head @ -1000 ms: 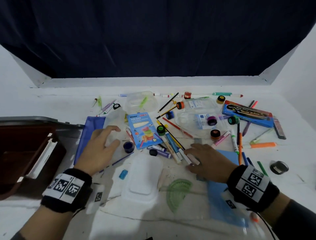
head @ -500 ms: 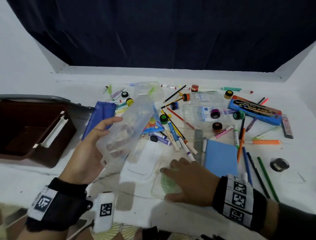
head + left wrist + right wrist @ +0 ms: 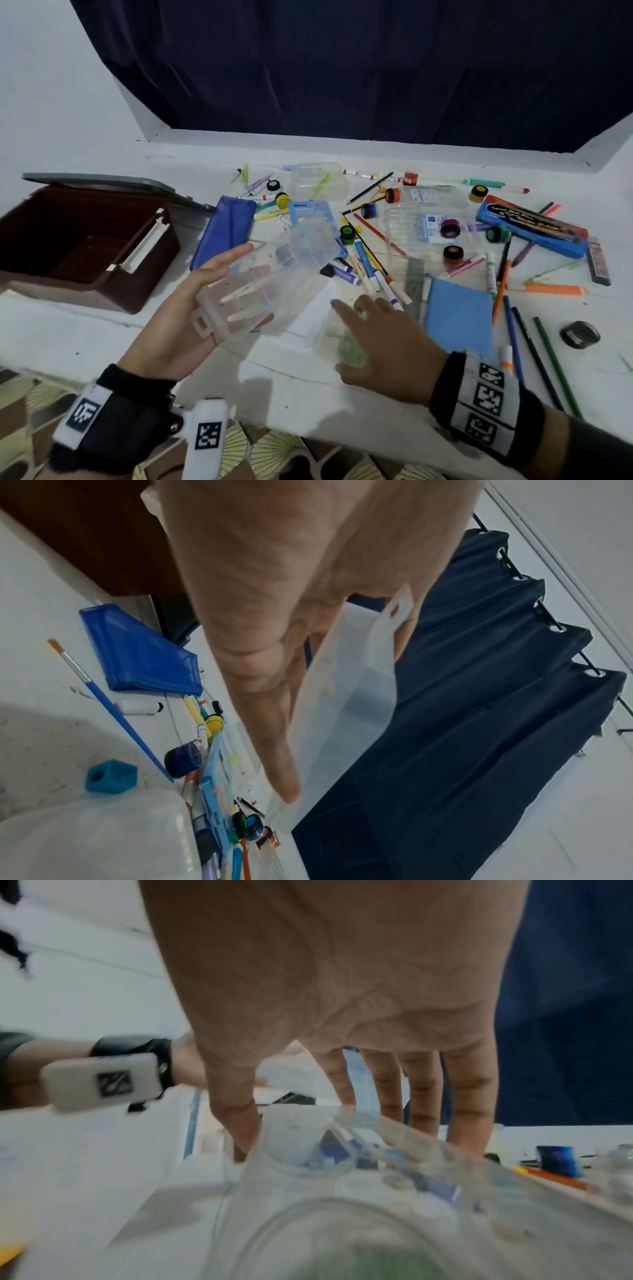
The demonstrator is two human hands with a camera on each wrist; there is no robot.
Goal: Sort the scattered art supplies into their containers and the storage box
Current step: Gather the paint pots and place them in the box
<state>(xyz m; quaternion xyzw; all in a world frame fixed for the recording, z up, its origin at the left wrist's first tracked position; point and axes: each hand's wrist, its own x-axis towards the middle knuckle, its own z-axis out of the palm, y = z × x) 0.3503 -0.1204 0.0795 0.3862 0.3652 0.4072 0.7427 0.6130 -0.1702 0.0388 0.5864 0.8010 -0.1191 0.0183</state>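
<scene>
My left hand (image 3: pixel 236 284) holds a clear plastic box (image 3: pixel 291 260) tilted above the table, thumb on its far side and fingers beneath, visible through the plastic. The left wrist view shows the left hand (image 3: pixel 274 669) against the clear box (image 3: pixel 349 710), which looks empty. My right hand (image 3: pixel 376 335) is over a clear case with a green protractor (image 3: pixel 349 349), blurred. In the right wrist view my right hand (image 3: pixel 329 1118) has its thumb on one side of the clear case (image 3: pixel 342 1191) and its fingers on the other. The open brown storage box (image 3: pixel 85 294) stands at the left.
Markers, pencils and paint pots lie scattered across the middle and right. Among them are a blue pouch (image 3: pixel 222 233), a white lid (image 3: pixel 318 308), a steel ruler (image 3: pixel 414 281), a blue pad (image 3: pixel 459 315), a blue pencil box (image 3: pixel 531 226) and a round clear tub (image 3: pixel 318 181).
My left hand has lifted the clear box off the table and brought it nearer. My right hand has drawn back from the markers onto the protractor case.
</scene>
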